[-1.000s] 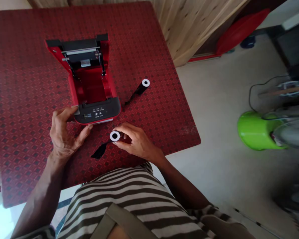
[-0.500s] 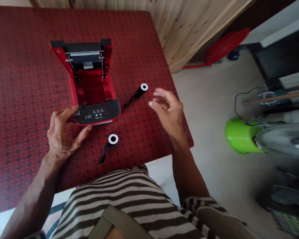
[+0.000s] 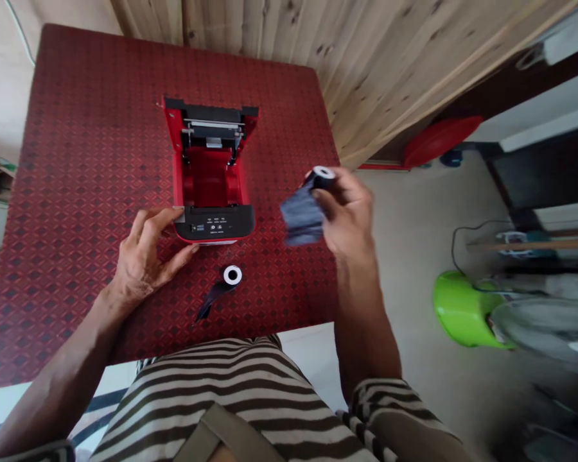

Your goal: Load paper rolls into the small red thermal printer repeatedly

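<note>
A red and black label printer point(image 3: 215, 221) stands on the table with its lid point(image 3: 212, 122) raised and its red inner bay showing. My left hand point(image 3: 142, 253) grips the printer's front left corner, fingers on top and thumb at the lower front edge. Over the table's right side, my right hand point(image 3: 349, 212) is closed around a dark ribbon roll point(image 3: 324, 173) with a white core end. A loose, motion-blurred length of the ribbon hangs to its left. Another dark roll point(image 3: 232, 275) with a white end and a loose tail lies in front of the printer.
The table point(image 3: 91, 147) has a red patterned cover and meets a wooden plank wall point(image 3: 250, 29) at the back. On the floor to the right are a green bucket point(image 3: 455, 311) and a fan point(image 3: 549, 324). A cable runs nearby.
My right hand has taken hold of the ribbon roll that lay right of the printer and lifted it. My left hand stays on the printer. The camera view has shifted.
</note>
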`<state>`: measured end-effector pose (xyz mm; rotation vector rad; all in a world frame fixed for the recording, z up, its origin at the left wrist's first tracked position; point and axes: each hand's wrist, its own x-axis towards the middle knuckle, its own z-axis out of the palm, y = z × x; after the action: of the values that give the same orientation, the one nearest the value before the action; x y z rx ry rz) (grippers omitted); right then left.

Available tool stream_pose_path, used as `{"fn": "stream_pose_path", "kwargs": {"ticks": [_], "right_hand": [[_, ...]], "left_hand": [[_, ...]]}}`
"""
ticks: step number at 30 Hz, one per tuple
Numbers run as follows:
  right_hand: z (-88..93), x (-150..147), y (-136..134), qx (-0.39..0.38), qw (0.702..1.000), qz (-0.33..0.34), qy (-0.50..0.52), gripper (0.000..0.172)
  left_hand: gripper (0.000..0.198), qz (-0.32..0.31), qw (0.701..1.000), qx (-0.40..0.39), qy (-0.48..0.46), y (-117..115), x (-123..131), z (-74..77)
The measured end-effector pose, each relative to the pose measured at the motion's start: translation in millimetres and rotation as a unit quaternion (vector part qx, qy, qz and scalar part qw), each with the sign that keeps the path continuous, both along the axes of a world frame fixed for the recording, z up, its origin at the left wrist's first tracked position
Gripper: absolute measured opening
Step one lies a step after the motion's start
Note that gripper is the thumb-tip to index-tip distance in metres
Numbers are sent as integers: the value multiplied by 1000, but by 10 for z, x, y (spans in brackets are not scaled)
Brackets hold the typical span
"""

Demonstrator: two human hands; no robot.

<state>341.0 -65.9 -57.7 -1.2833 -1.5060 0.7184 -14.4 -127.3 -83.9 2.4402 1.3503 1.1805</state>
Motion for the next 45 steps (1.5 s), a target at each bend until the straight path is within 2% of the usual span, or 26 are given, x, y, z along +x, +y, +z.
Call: {"fn": "stream_pose_path", "kwargs": {"ticks": [2, 4, 6, 7, 9, 11, 15, 19, 24, 32, 36, 39, 42, 45], "right_hand": [[380, -78, -58, 52, 997, 52, -10, 36], [711, -251, -79, 55, 990, 121, -54, 36], [908, -497, -45, 44, 971, 189, -138, 29], [945, -631, -8, 45, 958, 215, -183, 26], [912, -885, 100, 60, 931, 248, -263, 26], [798, -1086, 221, 60, 906, 260, -328, 32], [617, -1285, 395, 22, 859, 259, -442, 26], [638, -1332, 449, 15, 832, 265, -487, 16], [688, -1385, 454, 14, 809, 278, -518, 13], [514, -1438, 591, -21, 806, 296, -513, 19], [436, -1449, 653, -17, 827, 305, -472, 22], [394, -1445, 646, -21, 831, 290, -475, 18], [440, -1385, 570, -18, 841, 282, -460, 15], [587, -1263, 403, 16, 878, 290, -380, 25]], "left_hand": [[64, 7, 1000, -18, -1, -16, 5, -1], [62, 8, 1000, -24, -7, -25, 10, -3], [62, 7, 1000, -24, -8, -28, 16, -8], [61, 8, 1000, -21, -8, -28, 19, -12], [59, 6, 1000, -23, -3, -28, 26, -24], [58, 0, 1000, -25, -5, -30, 34, -40], [57, 3, 1000, -24, -14, -45, 59, -74], [55, 11, 999, -31, -9, -60, 82, -83], [53, 7, 1000, -26, -5, -65, 87, -63], [57, 1, 999, -50, -6, -54, 63, -93], [58, 0, 999, -49, -12, -48, 47, -96], [59, -3, 999, -44, -14, -45, 37, -84], [60, -2, 999, -37, -11, -41, 36, -69], [61, -2, 999, -30, -14, -35, 41, -49]]}}
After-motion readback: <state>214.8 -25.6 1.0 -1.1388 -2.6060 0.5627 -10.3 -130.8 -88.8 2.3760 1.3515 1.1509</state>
